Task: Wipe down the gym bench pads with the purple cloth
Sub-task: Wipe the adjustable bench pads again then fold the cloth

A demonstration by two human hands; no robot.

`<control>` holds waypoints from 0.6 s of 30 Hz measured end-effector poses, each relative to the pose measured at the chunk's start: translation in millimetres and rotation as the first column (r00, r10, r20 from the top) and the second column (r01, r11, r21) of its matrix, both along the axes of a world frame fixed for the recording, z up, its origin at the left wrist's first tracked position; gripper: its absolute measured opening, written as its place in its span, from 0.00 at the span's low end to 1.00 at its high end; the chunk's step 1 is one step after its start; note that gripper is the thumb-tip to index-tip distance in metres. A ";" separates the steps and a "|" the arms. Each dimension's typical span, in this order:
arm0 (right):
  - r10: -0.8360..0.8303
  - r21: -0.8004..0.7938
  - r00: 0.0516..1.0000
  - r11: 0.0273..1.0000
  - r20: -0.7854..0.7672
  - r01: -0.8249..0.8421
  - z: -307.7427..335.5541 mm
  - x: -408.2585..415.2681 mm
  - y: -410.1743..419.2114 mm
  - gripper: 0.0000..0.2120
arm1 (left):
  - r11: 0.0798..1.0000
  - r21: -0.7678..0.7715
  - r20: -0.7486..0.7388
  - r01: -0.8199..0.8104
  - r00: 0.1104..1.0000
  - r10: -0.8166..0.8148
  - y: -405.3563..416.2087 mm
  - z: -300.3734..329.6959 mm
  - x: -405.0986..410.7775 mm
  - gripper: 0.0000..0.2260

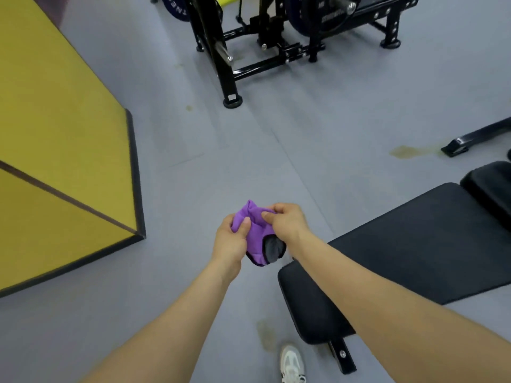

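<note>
Right now the purple cloth [255, 230] is bunched up in mid-air between both hands, over the grey floor [276, 150], not touching any pad. A dark grey underside or lining shows at its lower right fold. Left hand [231, 241] pinches the cloth's left side, thumb pressed on top; right hand [287, 221] pinches the upper right edge with fingertips curled in. Both closed on fabric, looks like folding or regrouping it, judging by the wad shape.

Key relation: bench pads lie to the right of the grip and below it. Seat pad [309, 299] is nearest, just under the right forearm; the long back pad [420, 239] runs up-right from it, with a third black pad [492, 186] past that at frame edge. Right hand is the nearer one, so a wipe probably starts there.

Outward: white shoe [291, 363] by the bench foot, yellow plyo box [63, 161] left, black weight machine [262, 42] far ahead.
</note>
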State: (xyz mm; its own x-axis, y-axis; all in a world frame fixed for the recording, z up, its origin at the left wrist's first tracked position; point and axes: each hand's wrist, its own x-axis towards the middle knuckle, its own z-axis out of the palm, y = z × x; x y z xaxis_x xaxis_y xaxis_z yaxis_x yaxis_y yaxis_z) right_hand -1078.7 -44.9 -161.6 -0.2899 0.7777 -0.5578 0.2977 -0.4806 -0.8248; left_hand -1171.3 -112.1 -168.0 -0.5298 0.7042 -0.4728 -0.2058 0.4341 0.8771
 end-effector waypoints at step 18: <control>-0.405 -0.240 0.913 0.893 -0.057 0.381 29.7 -5.9 228.5 0.15 | 0.831 -0.035 0.247 0.555 0.811 -0.531 292.7 -2.1 -73.4 0.07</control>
State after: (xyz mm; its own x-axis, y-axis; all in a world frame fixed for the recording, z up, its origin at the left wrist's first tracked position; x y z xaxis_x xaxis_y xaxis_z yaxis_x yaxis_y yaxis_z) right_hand -1084.6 183.6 -131.9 -0.0506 0.7020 -0.7104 -0.0336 -0.7121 -0.7013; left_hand -1244.8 180.7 -170.1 0.0491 0.7884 -0.6132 -0.0898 0.6149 0.7835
